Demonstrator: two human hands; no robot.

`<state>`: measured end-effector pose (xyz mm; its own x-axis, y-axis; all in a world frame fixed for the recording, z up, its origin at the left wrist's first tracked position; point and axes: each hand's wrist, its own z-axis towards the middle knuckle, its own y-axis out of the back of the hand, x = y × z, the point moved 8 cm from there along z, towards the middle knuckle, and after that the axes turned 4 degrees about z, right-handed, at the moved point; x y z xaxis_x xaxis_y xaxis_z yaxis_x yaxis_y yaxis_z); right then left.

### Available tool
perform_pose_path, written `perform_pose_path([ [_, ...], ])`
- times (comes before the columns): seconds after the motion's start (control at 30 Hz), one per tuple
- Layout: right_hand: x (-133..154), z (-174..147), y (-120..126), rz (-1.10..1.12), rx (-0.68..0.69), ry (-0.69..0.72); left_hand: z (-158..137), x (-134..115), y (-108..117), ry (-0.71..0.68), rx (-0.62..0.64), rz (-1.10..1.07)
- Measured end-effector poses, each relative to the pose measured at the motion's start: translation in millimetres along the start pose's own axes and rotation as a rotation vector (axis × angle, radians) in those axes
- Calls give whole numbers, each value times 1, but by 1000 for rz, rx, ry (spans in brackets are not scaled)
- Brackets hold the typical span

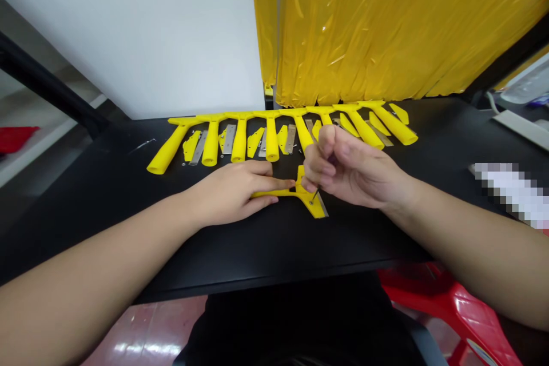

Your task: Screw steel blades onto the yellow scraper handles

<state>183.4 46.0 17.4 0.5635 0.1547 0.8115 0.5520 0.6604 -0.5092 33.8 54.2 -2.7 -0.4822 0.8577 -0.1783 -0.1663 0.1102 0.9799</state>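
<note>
Glossy yellow sheeting [386,23] hangs behind a black worktop [206,263], where a person's two hands are apart, each closed on something. The left hand [238,191] clasps the handle of a yellow scraper [318,209] lying between the worktop's front edge and a row of yellow handles [238,137] near the back edge. The right hand [347,166] pinches a thin dark tool [315,194], its tip at the scraper's head. Metal blades [229,140] lie among the row.
</note>
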Motion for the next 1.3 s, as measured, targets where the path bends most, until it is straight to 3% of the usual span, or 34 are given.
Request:
perform_pose_path([
  [0.23,-2,0,-3,-11,55,-30,-1,0,-1,-7,-1,-6],
  [0.4,1,1,3,9,-8,-8,-1,1,0,-3,-2,5],
  [0.6,-2,0,-3,-3,89,-19,-1,1,-2,-3,12,5],
  [0.8,3,-1,3,16,28,19,1,0,-1,-2,11,6],
  [0.97,-2,1,-3,-43,101,-34,1,-1,1,2,18,-3],
  [1.17,-4,0,-3,-1,29,-10,1,1,-1,11,13,-4],
  [1.3,-2,1,-2,-21,62,-1,2,-1,-1,-8,22,-9],
])
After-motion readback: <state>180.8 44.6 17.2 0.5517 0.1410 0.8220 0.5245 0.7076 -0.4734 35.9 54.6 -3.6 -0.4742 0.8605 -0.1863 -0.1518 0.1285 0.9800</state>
